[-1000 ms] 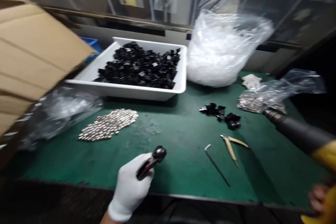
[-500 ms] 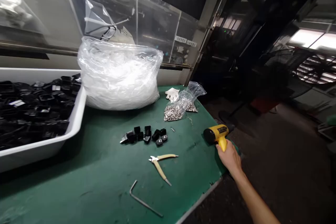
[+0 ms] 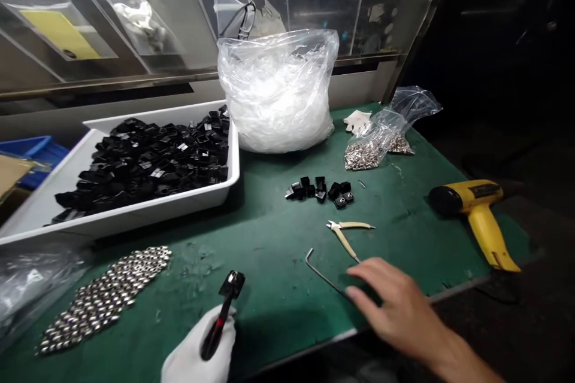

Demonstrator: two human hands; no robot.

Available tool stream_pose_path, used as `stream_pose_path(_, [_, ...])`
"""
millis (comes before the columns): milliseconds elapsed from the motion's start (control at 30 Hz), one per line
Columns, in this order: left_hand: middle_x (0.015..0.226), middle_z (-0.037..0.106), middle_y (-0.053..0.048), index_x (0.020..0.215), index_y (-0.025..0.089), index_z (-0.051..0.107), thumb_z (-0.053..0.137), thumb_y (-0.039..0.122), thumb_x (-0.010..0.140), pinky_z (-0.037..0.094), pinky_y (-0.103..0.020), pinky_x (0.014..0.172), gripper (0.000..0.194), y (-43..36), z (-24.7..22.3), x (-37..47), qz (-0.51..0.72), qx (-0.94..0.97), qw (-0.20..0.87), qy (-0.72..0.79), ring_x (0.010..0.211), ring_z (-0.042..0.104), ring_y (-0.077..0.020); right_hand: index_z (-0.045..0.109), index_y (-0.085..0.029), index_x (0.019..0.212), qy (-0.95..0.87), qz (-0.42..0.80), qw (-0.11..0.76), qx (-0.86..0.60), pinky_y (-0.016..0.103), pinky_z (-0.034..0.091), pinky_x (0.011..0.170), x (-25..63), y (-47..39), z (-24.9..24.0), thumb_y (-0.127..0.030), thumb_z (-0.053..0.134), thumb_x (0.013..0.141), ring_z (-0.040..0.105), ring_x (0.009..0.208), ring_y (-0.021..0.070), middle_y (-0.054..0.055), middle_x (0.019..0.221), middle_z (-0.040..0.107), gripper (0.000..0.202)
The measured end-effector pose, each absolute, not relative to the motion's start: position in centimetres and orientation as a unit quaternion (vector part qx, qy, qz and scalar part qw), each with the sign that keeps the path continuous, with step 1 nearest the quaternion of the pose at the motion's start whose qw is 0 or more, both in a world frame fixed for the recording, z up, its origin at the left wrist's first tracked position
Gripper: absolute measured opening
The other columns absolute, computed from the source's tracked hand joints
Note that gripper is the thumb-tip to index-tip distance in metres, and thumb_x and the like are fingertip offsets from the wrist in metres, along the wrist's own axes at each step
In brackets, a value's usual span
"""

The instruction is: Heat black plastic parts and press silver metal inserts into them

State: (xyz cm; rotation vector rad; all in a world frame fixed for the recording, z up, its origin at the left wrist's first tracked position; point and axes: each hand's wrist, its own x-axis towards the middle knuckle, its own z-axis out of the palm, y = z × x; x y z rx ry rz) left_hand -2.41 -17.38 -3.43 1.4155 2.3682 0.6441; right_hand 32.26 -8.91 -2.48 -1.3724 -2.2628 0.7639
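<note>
My left hand [image 3: 202, 344], in a white glove, is closed around a black-handled tool [image 3: 218, 326] with a red mark. At the tool's tip sits a small black part [image 3: 232, 283] with a metal piece in it. My bare right hand [image 3: 395, 305] is over the table's front edge, thumb and fingers apart, holding nothing. Just left of its fingertips lies a hex key [image 3: 326, 273], and behind them are cutters [image 3: 348, 236] with cream handles. The yellow heat gun [image 3: 487, 224] lies on the right of the green table [image 3: 269, 245].
A white tray [image 3: 233, 155] of black parts stands at the left. A stuffed clear bag [image 3: 278, 102] is behind. Small black parts [image 3: 320, 188] and bags of metal pieces [image 3: 362, 155] lie farther right. Metal nuts [image 3: 105, 293] cover the front left.
The view has swung left, bringing my gloved left hand and the tool into sight. My right hand has let go of the yellow heat gun and moved left towards the hex key.
</note>
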Motion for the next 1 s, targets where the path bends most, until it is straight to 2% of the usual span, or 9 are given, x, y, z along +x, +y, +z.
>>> stream_pose_path(200, [0.08,0.076,-0.001,0.089,0.021,0.072,0.056,0.034,0.086,0.058,-0.024,0.068,0.02,-19.2,-2.6,-0.5,0.283,0.537,0.195,0.771,0.073,0.073,-0.0192,0.057,-0.021,0.103,-0.826,0.207,0.113,-0.512,0.042,0.044,0.078,25.7,-10.3,-5.5,-0.026,0.051,0.1,0.055,0.089,0.0258,0.006,0.094,0.057,0.009])
stream_pose_path(333, [0.075,0.07,-0.002,0.084,0.021,0.066,0.053,0.023,0.085,0.054,-0.025,0.065,0.014,-20.4,-2.9,0.0,0.291,0.562,0.216,0.743,0.068,0.068,-0.0173,0.054,-0.021,0.088,-0.849,0.172,0.111,-0.487,0.04,0.039,0.071,25.6,-10.9,-7.2,-0.026,0.038,0.104,0.052,0.079,0.0237,0.005,0.084,0.053,0.023])
stream_pose_path(467, [0.076,0.067,-0.001,0.086,0.022,0.064,0.051,0.017,0.083,0.051,-0.025,0.065,0.014,-20.9,-3.0,0.2,0.295,0.557,0.219,0.745,0.067,0.063,-0.0159,0.053,-0.02,0.089,-0.849,0.163,0.107,-0.491,0.038,0.038,0.067,25.6,-11.2,-7.2,-0.029,0.033,0.106,0.052,0.074,0.0214,0.005,0.083,0.053,0.028])
stream_pose_path(533, [0.073,0.064,0.0,0.082,0.021,0.062,0.05,0.015,0.083,0.049,-0.025,0.065,0.013,-20.9,-3.1,0.2,0.293,0.561,0.209,0.746,0.064,0.06,-0.0151,0.054,-0.02,0.098,-0.834,0.184,0.111,-0.508,0.036,0.04,0.066,25.7,-10.9,-7.0,-0.032,0.031,0.107,0.055,0.075,0.0211,0.006,0.088,0.057,0.028])
stream_pose_path(633, [0.069,0.059,0.001,0.078,0.021,0.059,0.05,0.013,0.082,0.047,-0.025,0.063,0.013,-20.7,-3.5,0.2,0.282,0.576,0.183,0.745,0.062,0.057,-0.0147,0.051,-0.021,0.128,-0.799,0.243,0.115,-0.538,0.035,0.043,0.065,25.7,-10.4,-6.2,-0.036,0.028,0.107,0.062,0.082,0.0227,0.009,0.11,0.062,0.034])
stream_pose_path(700, [0.073,0.061,0.0,0.084,0.021,0.061,0.05,0.013,0.081,0.047,-0.026,0.065,0.015,-20.6,-3.8,0.2,0.281,0.587,0.168,0.741,0.065,0.058,-0.0157,0.049,-0.026,0.135,-0.76,0.321,0.142,-0.547,0.034,0.046,0.071,25.5,-10.4,-5.3,-0.04,0.031,0.107,0.065,0.092,0.0228,0.007,0.119,0.062,0.037])
stream_pose_path(800, [0.079,0.064,-0.001,0.093,0.022,0.064,0.051,0.012,0.079,0.049,-0.028,0.068,0.021,-20.5,-4.3,0.4,0.291,0.591,0.154,0.737,0.07,0.06,-0.017,0.059,-0.028,0.127,-0.673,0.467,0.212,-0.533,0.028,0.046,0.079,25.0,-11.2,-3.4,-0.047,0.042,0.105,0.063,0.096,0.019,0.003,0.096,0.063,0.034])
stream_pose_path(900, [0.081,0.064,-0.001,0.095,0.022,0.063,0.054,0.012,0.078,0.049,-0.028,0.07,0.022,-20.5,-4.6,0.6,0.301,0.588,0.147,0.736,0.071,0.061,-0.0174,0.058,-0.025,0.13,-0.592,0.596,0.226,-0.493,0.024,0.037,0.058,24.4,-13.0,-1.8,-0.048,0.041,0.106,0.048,0.064,0.0133,-0.003,0.067,0.041,0.038])
stream_pose_path(1000, [0.082,0.064,-0.001,0.097,0.022,0.063,0.056,0.012,0.078,0.05,-0.029,0.072,0.022,-20.5,-4.7,0.9,0.306,0.587,0.141,0.736,0.073,0.062,-0.0176,0.056,-0.022,0.132,-0.553,0.638,0.254,-0.472,0.025,0.032,0.054,23.9,-14.6,-1.0,-0.046,0.039,0.107,0.037,0.056,0.0118,-0.004,0.064,0.034,0.039])
